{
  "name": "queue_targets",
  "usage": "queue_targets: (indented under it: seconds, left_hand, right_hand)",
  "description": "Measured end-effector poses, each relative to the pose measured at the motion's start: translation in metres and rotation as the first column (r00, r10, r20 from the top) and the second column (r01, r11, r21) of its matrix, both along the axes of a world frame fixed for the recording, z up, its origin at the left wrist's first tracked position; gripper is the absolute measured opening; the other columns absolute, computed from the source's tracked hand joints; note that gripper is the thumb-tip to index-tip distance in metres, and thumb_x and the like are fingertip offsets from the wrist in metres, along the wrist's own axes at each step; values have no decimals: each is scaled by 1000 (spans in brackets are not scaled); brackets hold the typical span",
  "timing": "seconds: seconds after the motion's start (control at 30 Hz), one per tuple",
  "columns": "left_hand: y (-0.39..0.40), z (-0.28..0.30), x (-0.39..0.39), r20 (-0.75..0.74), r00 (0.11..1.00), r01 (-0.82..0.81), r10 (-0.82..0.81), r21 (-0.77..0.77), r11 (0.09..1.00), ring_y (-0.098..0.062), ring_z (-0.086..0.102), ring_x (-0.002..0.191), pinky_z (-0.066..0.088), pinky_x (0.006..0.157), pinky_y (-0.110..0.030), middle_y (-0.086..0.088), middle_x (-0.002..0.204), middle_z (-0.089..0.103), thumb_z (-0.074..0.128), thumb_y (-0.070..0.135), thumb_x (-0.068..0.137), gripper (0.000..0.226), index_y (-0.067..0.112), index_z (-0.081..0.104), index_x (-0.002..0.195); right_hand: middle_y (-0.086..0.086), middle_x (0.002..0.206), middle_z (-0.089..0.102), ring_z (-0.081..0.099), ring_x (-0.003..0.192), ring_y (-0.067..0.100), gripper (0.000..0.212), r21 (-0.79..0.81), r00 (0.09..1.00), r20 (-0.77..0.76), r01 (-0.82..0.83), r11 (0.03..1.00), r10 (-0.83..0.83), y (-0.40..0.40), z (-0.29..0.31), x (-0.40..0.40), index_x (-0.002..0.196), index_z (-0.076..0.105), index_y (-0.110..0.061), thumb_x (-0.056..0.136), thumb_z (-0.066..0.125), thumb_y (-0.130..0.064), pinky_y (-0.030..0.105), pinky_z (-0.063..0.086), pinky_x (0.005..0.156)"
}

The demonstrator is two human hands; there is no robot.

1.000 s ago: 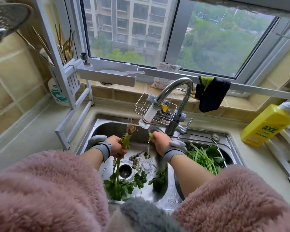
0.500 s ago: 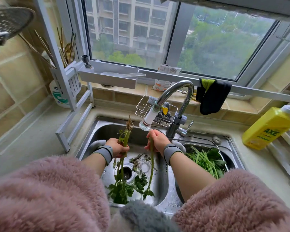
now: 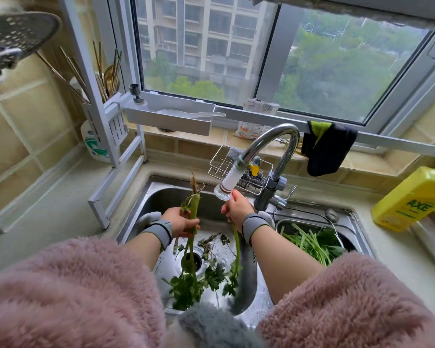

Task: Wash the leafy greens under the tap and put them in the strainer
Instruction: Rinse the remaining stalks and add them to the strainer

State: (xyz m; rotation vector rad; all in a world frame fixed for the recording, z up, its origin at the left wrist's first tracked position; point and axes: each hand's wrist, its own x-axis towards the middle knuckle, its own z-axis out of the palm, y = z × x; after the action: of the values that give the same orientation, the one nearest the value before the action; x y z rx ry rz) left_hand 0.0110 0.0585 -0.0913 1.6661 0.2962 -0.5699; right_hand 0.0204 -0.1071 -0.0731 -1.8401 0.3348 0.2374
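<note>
- Over the left basin of the sink (image 3: 146, 197), both my hands hold greens; the strainer (image 3: 337, 234) sits in the right basin, just beside my right forearm.
- Inside the strainer there is already a heap of washed greens (image 3: 312, 243), stems pointing to the far left. The left basin holds only loose roots and leaf scraps (image 3: 211, 243) around the drain.
- My left hand (image 3: 180, 223) has its fingers wrapped around a thick bunch (image 3: 192, 209), root end up, leaves hanging down to the basin floor.
- My right hand (image 3: 237, 207) is directly under the tap nozzle (image 3: 227, 184), fingers pinching the top of one single stem (image 3: 236, 249). Its long axis goes almost straight down from my fingers, with leaves at the bottom, toward me.
- I think this stem goes next: the right hand is the nearer one to the strainer, so it must carry the stem sideways to the right, over the divider between the basins.
</note>
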Motion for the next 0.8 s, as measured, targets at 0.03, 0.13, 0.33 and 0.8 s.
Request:
queue_targets:
  seconds: [0.03, 0.13, 0.33, 0.8]
  left_hand:
    - [-1, 0, 0, -3, 1000, 8, -8, -8, 1000, -21, 63, 73, 54, 74, -34, -13, 80, 65, 59, 1, 88, 8, 6, 55, 83]
    - [-2, 1, 2, -29, 999, 43, -43, -4, 999, -18, 64, 74, 55, 70, -29, -11, 84, 68, 59, 5, 89, 5, 3, 57, 94]
    - [-5, -5, 5, -16, 993, 114, -113, 78, 990, -15, 63, 78, 50, 78, -29, -3, 86, 71, 56, 16, 92, 14, 5, 62, 99]
    - [-6, -2, 0, 18, 983, 174, -181, 197, 965, -20, 64, 79, 50, 70, -25, -11, 91, 69, 58, 16, 91, 16, 2, 65, 95]
  right_hand:
    - [-1, 63, 55, 35, 50, 10, 25, -4, 1000, -12, -24, 1000, 24, 0, -1, 0, 92, 49, -18, 100, 27, -10, 20, 29, 46]
    - [0, 71, 60, 40, 53, 7, 30, 76, 999, -40, -29, 997, 32, 0, -2, 1, 78, 52, -12, 100, 32, -5, 15, 37, 51]
    - [1, 58, 48, 39, 47, 11, 34, -82, 999, 1, -51, 995, 51, -7, -2, -6, 73, 48, -18, 102, 29, -21, 21, 31, 45]
    - [-3, 85, 62, 58, 83, 11, 28, 27, 986, 11, -164, 986, 164, 13, -4, -18, 112, 63, -3, 87, 64, -18, 29, 49, 85]
